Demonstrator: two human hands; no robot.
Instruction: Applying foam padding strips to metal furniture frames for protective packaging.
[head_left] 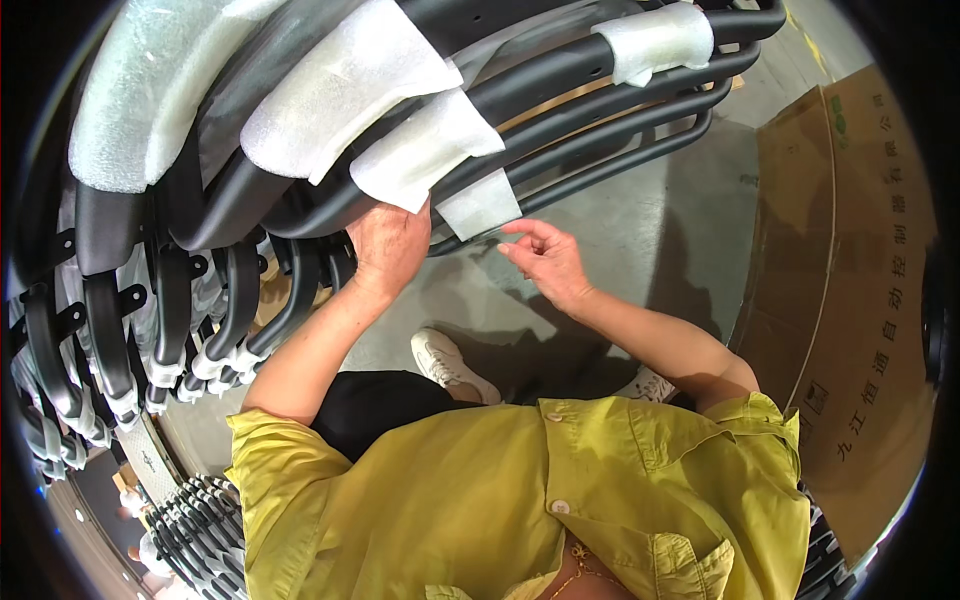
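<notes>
The left hand (392,245) was at the black tubes (318,212), just below a white foam wrap (425,150); hidden fingers left its grip impossible to tell. The right hand (548,262) had a narrow grip, thumb and forefinger slightly parted, near the foam sheet (482,204) on the lower tubes (600,176).

I see a grey floor (615,215) mid-frame, dark shadows (690,270) across it, a yellow line (807,40) at upper right, a brown carton (850,280) along the right.
</notes>
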